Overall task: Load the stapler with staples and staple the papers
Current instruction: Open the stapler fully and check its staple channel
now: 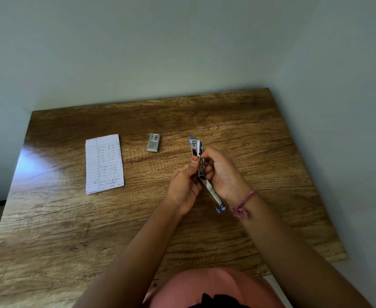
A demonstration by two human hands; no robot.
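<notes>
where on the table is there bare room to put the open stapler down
Bare wood lies near the wooden table's front edge, left of the forearms, and along the far edge. The lined written papers, small grey staple box and both hands holding the opened metal stapler crowd the middle.

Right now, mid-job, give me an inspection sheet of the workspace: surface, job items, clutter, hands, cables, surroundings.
Surface: wooden table, glossy glare at its left side.
Stapler: held above the table in both hands, swung open, the top arm folded back toward the person.
Staple box: small, grey, lying on the table between papers and stapler; looks closed.
Papers: lined, handwritten stack lying flat at left, untouched.
Clutter: nothing seen.
Left hand: gripping the stapler, thumb on the metal.
Right hand: gripping the stapler; pink thread band at the wrist.
Cables: nothing seen.
Surroundings: plain pale wall behind the table.
</notes>
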